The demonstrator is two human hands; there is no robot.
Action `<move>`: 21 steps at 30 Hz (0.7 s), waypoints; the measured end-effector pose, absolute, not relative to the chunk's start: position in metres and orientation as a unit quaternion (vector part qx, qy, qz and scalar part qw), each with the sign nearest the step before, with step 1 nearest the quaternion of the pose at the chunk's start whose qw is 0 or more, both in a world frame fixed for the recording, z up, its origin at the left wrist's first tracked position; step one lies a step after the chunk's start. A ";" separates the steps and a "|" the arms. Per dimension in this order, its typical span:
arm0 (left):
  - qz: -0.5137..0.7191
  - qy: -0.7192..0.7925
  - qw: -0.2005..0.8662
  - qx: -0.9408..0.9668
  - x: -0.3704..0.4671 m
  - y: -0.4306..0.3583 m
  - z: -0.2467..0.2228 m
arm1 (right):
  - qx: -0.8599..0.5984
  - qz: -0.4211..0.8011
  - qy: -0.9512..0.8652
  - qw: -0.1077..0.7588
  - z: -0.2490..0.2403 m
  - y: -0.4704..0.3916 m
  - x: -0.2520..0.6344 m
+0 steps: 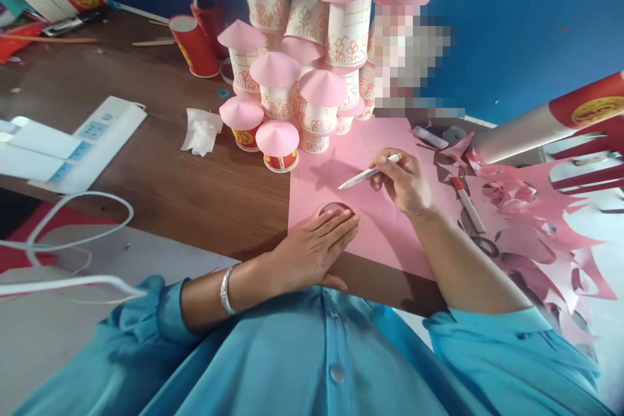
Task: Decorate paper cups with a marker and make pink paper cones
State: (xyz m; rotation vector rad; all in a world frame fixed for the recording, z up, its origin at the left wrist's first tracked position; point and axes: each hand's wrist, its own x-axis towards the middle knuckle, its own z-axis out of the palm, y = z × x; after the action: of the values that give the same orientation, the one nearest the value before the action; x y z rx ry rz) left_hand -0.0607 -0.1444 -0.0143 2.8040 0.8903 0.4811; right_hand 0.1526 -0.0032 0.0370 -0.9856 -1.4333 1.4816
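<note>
We have a tissue [201,132] at ten o'clock on the bench [234,208], then roofed cups [319,118] towards twelve. Our left hand [322,244] lies flat, fingers together and thumb apart, over a disc [335,207] towards eight on the sheet [390,234]. At two o'clock from it, our right hand [402,185] pinches a pen [363,177]; whether its tip touches we cannot tell. Scraps [565,224] lie at three.

Paper [375,234]: pink sheet, lying flat on the table [234,208], showing no drawn line I can make out. Round piece [336,205]: resting on the paper near its left edge, showing a pale curved rim, rest hidden. Marker [362,178]: white, uncapped, leaning, reddish tip pointing down-left, hanging near the round piece's far side; can't tell if it's touching paper.
</note>
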 end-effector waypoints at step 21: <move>0.134 0.317 0.079 0.936 -0.058 -0.145 -0.009 | -0.291 0.575 -0.755 0.122 0.052 0.023 0.091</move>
State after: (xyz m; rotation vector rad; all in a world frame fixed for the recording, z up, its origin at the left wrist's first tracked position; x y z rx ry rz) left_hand -0.0576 -0.1449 -0.0093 2.7994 0.9494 0.4003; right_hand 0.0909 0.0225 0.0518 -0.8482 -2.2027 1.6782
